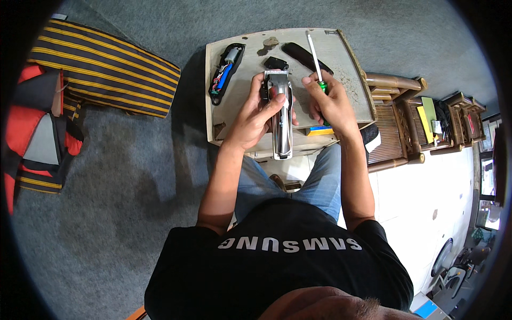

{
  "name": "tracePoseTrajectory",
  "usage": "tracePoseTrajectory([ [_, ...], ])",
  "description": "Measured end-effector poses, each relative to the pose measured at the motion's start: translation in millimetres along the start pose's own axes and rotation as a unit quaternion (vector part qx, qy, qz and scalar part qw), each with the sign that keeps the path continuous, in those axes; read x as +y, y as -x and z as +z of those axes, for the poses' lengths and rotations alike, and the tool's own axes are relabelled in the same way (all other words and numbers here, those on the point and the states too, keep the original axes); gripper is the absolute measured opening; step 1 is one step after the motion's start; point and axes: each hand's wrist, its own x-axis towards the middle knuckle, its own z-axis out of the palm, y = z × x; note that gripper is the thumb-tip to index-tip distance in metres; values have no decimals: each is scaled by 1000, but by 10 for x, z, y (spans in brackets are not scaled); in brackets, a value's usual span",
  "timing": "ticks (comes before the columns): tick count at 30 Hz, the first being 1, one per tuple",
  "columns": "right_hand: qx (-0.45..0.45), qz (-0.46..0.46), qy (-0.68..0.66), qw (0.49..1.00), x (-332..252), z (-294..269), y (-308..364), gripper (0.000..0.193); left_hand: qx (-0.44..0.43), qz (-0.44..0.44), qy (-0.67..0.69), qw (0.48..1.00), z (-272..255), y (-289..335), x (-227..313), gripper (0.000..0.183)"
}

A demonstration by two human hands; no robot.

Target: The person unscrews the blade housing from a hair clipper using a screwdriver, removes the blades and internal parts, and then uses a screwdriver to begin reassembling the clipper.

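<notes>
My left hand (250, 120) is wrapped round a silver hair clipper (281, 128), its thumb on the front and its toothed blade pointing away from me. Closed on the green handle of a screwdriver (313, 57) is my right hand (337, 106), with the metal shaft pointing up and away. The screwdriver tip is apart from the clipper. At the table's left lies an opened black clipper housing (227, 72) showing a blue battery, a motor and thin wires. A long black cover (305, 56) lies beyond my hands, beside a small black part (273, 63).
The small wooden table (341, 53) stands before my knees, with brown stains on its top. A yellow and blue object (320, 131) sits at its near edge. Bamboo furniture (392, 125) stands at the right. A striped cushion (128, 69) and red-black fabric (45, 138) are at left.
</notes>
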Motion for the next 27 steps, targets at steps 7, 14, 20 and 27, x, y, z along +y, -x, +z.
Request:
tracePoseTrajectory([
  [7,-32,-11,-1,999,84,-48,62,29,-36,2,-16,999,-21,14,2,44],
  [14,-52,-26,11,998,91,-106,109,30,-20,-38,24,999,-66,3,3,38],
  [20,-58,-33,31,997,102,-111,114,29,-20,-44,34,998,-76,14,18,32],
  [27,-57,-38,55,996,107,-101,114,31,-15,-35,42,998,-78,14,3,32],
])
